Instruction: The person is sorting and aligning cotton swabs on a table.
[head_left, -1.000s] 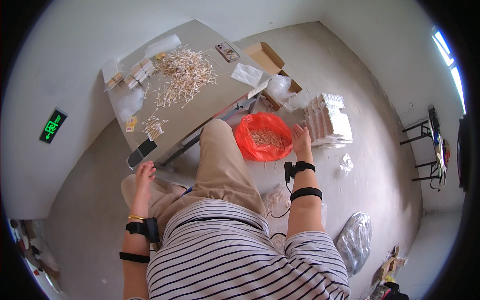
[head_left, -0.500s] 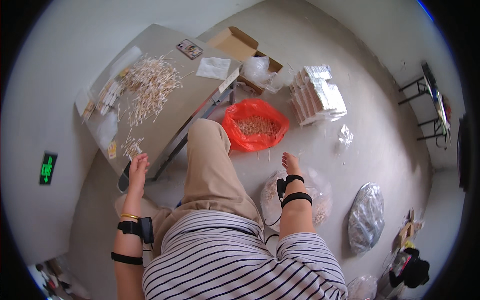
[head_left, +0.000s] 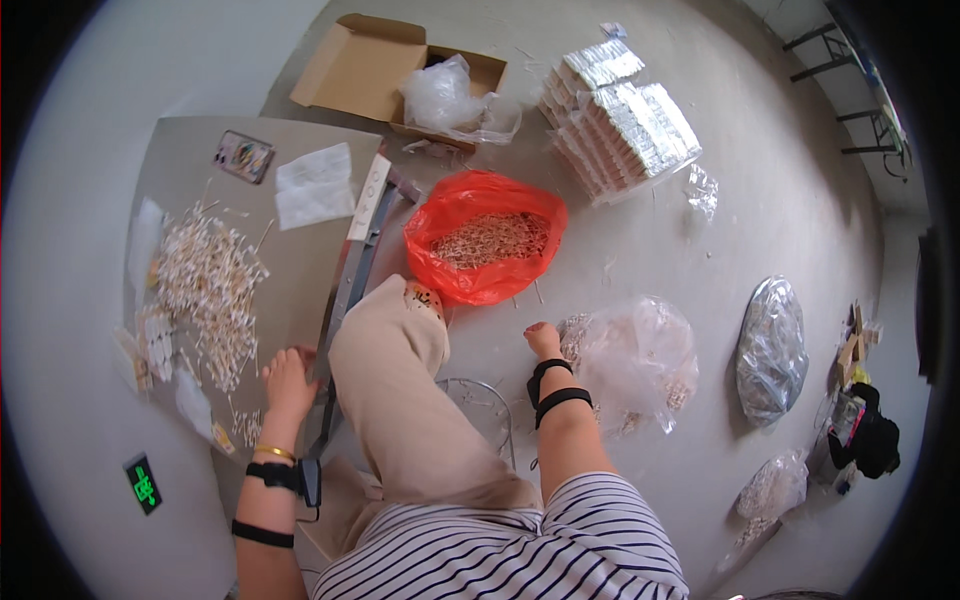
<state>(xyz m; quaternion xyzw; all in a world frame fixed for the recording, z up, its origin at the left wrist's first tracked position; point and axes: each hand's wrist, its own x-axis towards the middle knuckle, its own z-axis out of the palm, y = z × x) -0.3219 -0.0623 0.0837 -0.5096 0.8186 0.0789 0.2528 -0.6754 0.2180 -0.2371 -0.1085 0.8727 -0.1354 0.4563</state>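
My left hand (head_left: 290, 385) rests at the edge of the grey table (head_left: 290, 245), fingers apart, with nothing seen in it. Beside it on the table lies a loose heap of cotton swabs (head_left: 212, 290), with a smaller cluster of swabs (head_left: 246, 420) nearer me. My right hand (head_left: 543, 340) hangs beside a clear plastic bag (head_left: 645, 350) of what look like swabs. Its fingers are bent and mostly turned away, so what they hold, if anything, is hidden. Ahead of my knee stands an open red plastic bag (head_left: 545, 205) full of swabs.
A phone (head_left: 243, 157) and a white sheet (head_left: 315, 187) lie on the table. Beyond it stands an open cardboard box (head_left: 365, 65) with clear plastic. Stacked packs (head_left: 625, 125) sit on the floor at the far right, and a silvery bag (head_left: 772, 350) lies farther right. A metal stool (head_left: 510, 425) shows below my leg.
My view has swung right, so the table and bags appear turned and shifted. My left hand has come to the table edge with its fingers spread. My legs have shifted, showing the stool.
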